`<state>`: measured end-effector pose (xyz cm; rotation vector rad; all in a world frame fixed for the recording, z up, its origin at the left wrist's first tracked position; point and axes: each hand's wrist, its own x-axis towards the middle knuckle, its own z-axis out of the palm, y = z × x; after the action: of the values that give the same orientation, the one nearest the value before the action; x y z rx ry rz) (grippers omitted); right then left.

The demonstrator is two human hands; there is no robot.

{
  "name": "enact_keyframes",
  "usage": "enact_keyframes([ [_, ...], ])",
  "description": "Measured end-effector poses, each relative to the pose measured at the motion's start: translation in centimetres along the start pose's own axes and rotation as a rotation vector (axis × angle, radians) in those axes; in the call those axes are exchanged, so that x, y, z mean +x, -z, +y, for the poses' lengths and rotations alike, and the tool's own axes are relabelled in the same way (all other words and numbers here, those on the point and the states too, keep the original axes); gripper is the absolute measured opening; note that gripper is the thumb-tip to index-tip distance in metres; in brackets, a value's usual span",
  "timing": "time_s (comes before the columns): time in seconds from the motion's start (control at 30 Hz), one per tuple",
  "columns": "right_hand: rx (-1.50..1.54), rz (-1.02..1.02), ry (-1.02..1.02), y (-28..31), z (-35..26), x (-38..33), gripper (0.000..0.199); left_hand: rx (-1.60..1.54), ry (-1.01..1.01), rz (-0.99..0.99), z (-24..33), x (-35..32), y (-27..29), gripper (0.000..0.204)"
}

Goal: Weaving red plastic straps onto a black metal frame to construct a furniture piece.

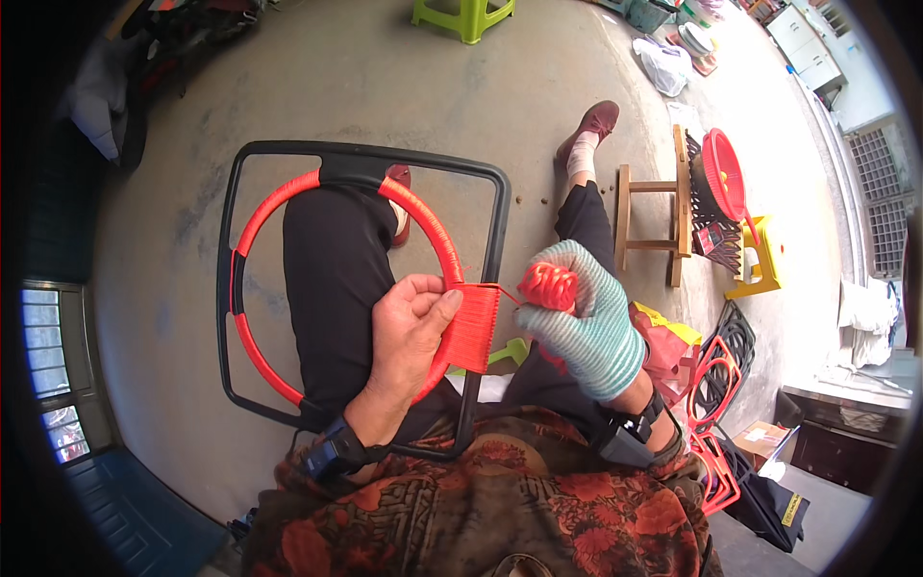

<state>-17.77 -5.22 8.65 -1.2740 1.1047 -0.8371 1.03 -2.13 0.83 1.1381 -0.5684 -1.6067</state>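
Observation:
A black square frame (pixel 498 207) with a red-wrapped ring (pixel 274 204) inside rests on my lap. My bare left hand (pixel 409 332) grips the ring at its right side, thumb pressed on a band of red cord windings (pixel 473 327) that joins the ring to the frame's right bar. My right hand (pixel 586 322), in a green-and-white knit glove, is closed around a ball of red cord (pixel 548 286) just right of the frame. A short strand runs from the ball to the windings. Both wrists wear black bands.
A wooden stool (pixel 654 226) stands to the right with a red basket (pixel 723 175) and a yellow stool (pixel 761 260) beyond it. More red and black frames (pixel 716 385) lie at my right side. A green stool (pixel 466 16) stands far ahead on the concrete floor.

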Motion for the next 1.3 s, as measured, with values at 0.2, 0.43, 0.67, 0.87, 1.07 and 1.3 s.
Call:
enact_keyframes([
  [0.2,0.672,0.005,-0.103,2.7,2.2,-0.5,0.018,0.006,-0.004,-0.018,0.3,-0.5,0.0,0.018],
  [0.43,0.146,0.228,-0.299,3.0,6.8,3.6,0.022,0.116,-0.150,0.070,-0.5,-0.9,-0.9,0.017],
  [0.67,0.328,0.074,-0.456,-0.9,7.7,2.9,0.016,0.191,-0.181,0.111,-0.4,-1.1,-1.0,0.014],
  [0.87,0.365,0.052,-0.456,-1.2,7.5,2.6,0.013,0.351,-0.219,0.033,-0.1,-0.6,-0.2,0.015],
  [1.07,0.334,0.022,-0.414,-1.2,7.2,2.5,0.012,0.263,-0.168,0.136,0.6,-1.3,-1.1,0.011],
  [1.3,0.343,0.037,-0.415,-1.3,7.4,2.4,0.013,0.334,-0.238,0.120,-0.4,-1.3,-0.3,0.007],
])
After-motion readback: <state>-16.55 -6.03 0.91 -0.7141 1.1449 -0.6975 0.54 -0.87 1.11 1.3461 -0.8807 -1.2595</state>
